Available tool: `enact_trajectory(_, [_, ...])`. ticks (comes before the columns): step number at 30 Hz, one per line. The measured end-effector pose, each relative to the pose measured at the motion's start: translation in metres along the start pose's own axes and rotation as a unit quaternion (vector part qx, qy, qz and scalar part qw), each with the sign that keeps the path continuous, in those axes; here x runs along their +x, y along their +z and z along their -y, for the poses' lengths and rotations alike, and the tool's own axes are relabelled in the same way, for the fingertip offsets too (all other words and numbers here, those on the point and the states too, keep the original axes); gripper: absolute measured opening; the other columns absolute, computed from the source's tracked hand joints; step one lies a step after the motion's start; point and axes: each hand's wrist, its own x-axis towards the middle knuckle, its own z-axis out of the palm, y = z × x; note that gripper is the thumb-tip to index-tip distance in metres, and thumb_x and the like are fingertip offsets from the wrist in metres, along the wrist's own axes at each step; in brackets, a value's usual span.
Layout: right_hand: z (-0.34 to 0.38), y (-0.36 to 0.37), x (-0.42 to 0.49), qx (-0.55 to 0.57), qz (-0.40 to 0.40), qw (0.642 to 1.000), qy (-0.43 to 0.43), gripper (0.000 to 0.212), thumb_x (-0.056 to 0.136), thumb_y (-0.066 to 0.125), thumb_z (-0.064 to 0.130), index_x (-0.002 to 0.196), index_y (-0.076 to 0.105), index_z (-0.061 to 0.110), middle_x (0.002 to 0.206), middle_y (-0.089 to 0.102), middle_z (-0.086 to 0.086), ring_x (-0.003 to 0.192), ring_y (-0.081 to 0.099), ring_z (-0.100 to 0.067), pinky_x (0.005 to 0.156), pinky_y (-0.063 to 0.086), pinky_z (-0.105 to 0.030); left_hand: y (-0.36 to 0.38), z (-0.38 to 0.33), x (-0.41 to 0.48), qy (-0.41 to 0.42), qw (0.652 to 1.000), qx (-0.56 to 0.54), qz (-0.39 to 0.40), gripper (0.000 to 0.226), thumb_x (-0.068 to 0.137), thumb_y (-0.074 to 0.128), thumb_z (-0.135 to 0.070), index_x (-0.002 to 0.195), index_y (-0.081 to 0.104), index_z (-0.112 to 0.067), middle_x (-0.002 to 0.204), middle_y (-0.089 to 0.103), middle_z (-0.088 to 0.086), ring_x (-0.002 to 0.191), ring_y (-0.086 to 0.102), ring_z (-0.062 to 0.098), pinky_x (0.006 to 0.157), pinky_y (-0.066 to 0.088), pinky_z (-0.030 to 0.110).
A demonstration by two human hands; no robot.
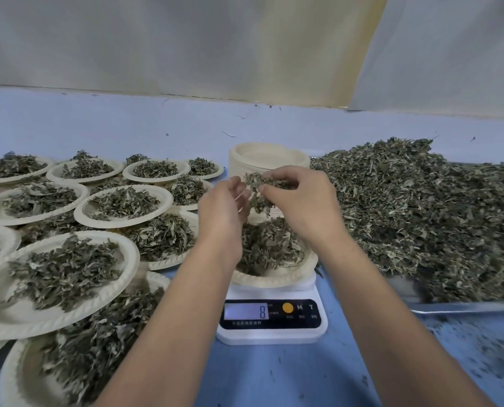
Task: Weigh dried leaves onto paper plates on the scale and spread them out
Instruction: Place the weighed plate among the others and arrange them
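Scale (271, 333), lower centre, read 8. The paper plate (274, 279) on it carried a mound of dried leaves (268, 245). Above the plate, right hand (297, 201) pinched a clump (258, 192) between thumb and curled fingers. Left hand (224, 207) curled on its other side, blurred. Plate stack (270, 160) stood behind; leaf pile (415, 207) on tray (462, 306), right.

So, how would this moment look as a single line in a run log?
stage: weighing | left hand and right hand: holding clump of dried leaves above plate on scale | display: 8
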Motion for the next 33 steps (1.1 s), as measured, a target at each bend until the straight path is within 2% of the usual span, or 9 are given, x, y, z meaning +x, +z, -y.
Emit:
enact_trajectory(4, [0.003, 0.007, -0.002, 0.081, -0.021, 0.996, -0.002, 0.015, 0.078, 0.074, 0.018, 0.081, 0.070, 0.032, 0.066, 0.063, 0.021, 0.062, 0.055, 0.009, 0.066, 0.043, -0.013, 0.011, 0.002, -0.007, -0.079, 0.993, -0.088, 0.021, 0.024, 0.101, 0.040, -0.023, 0.088, 0.055, -0.010, 0.094, 0.062, 0.009, 0.089, 0.055, 0.023, 0.088, 0.050, 0.035])
enact_trajectory(7, [0.005, 0.009, -0.005, 0.051, -0.011, 0.998, -0.020, 0.015, 0.078, 0.074, 0.016, 0.088, 0.075, 0.027, 0.072, 0.068, 0.018, 0.061, 0.054, 0.011, 0.061, 0.038, -0.003, 0.013, -0.003, -0.011, -0.142, 0.973, -0.169, 0.060, 0.038, 0.103, 0.032, -0.034, 0.108, 0.057, -0.007, 0.101, 0.066, 0.016, 0.075, 0.063, 0.022, 0.062, 0.058, 0.031])
enact_trajectory(9, [0.004, 0.011, -0.007, -0.041, 0.007, 0.997, -0.061, 0.019, 0.080, 0.072, 0.016, 0.097, 0.076, 0.022, 0.090, 0.072, 0.010, 0.078, 0.056, 0.006, 0.071, 0.039, -0.003, 0.012, -0.007, -0.011, -0.157, 0.962, -0.212, 0.072, 0.045, 0.103, 0.027, -0.036, 0.103, 0.056, -0.003, 0.082, 0.066, 0.014, 0.063, 0.063, 0.019, 0.046, 0.055, 0.026])
enact_trajectory(13, [0.000, 0.016, -0.009, -0.201, 0.054, 0.972, -0.111, 0.026, 0.088, 0.062, 0.032, 0.113, 0.070, 0.030, 0.119, 0.065, 0.009, 0.117, 0.038, -0.013, 0.095, 0.030, -0.018, 0.008, -0.007, -0.008, -0.184, 0.957, -0.216, 0.063, 0.037, 0.103, 0.032, -0.032, 0.088, 0.056, -0.008, 0.084, 0.061, 0.008, 0.068, 0.060, 0.018, 0.050, 0.054, 0.026])
enact_trajectory(16, [0.002, 0.014, -0.007, -0.105, 0.057, 0.991, -0.067, 0.027, 0.090, 0.060, 0.031, 0.115, 0.069, 0.028, 0.135, 0.055, 0.008, 0.128, 0.032, -0.010, 0.098, 0.022, -0.014, 0.006, -0.004, -0.005, -0.176, 0.966, -0.185, 0.043, 0.025, 0.101, 0.043, -0.021, 0.084, 0.055, -0.007, 0.082, 0.063, 0.010, 0.074, 0.065, 0.020, 0.063, 0.057, 0.029])
enact_trajectory(18, [0.003, 0.008, -0.005, 0.015, 0.039, 0.999, -0.020, 0.026, 0.090, 0.059, 0.025, 0.113, 0.070, 0.024, 0.124, 0.062, 0.010, 0.119, 0.046, -0.001, 0.096, 0.031, -0.013, 0.005, -0.004, -0.002, -0.150, 0.975, -0.162, 0.033, 0.018, 0.099, 0.044, -0.013, 0.088, 0.056, -0.005, 0.094, 0.059, 0.015, 0.084, 0.061, 0.024, 0.084, 0.053, 0.034])
enact_trajectory(20, [0.001, 0.000, -0.001, 0.048, 0.025, 0.998, 0.012, 0.023, 0.090, 0.058, 0.021, 0.107, 0.073, 0.022, 0.099, 0.068, 0.017, 0.095, 0.058, 0.004, 0.085, 0.042, -0.014, 0.001, -0.005, 0.001, -0.135, 0.977, -0.166, 0.022, 0.016, 0.098, 0.043, -0.006, 0.091, 0.057, 0.000, 0.097, 0.056, 0.019, 0.083, 0.058, 0.026, 0.086, 0.053, 0.035])
enact_trajectory(24, [-0.011, -0.010, 0.003, -0.013, 0.088, 0.994, 0.062, 0.014, 0.086, 0.063, 0.019, 0.092, 0.075, 0.022, 0.077, 0.064, 0.016, 0.077, 0.056, -0.001, 0.073, 0.044, -0.020, -0.008, -0.010, 0.007, -0.132, 0.976, -0.171, 0.004, 0.018, 0.098, 0.043, -0.003, 0.105, 0.058, 0.005, 0.114, 0.054, 0.025, 0.098, 0.050, 0.033, 0.085, 0.055, 0.034])
enact_trajectory(33, [-0.013, -0.013, 0.002, -0.135, 0.174, 0.971, 0.089, 0.003, 0.081, 0.071, 0.029, 0.078, 0.072, 0.029, 0.072, 0.061, 0.015, 0.069, 0.052, 0.001, 0.052, 0.036, -0.017, -0.013, -0.013, 0.007, -0.125, 0.976, -0.180, 0.005, 0.021, 0.099, 0.039, -0.002, 0.089, 0.056, 0.003, 0.094, 0.056, 0.020, 0.084, 0.059, 0.028, 0.083, 0.053, 0.035])
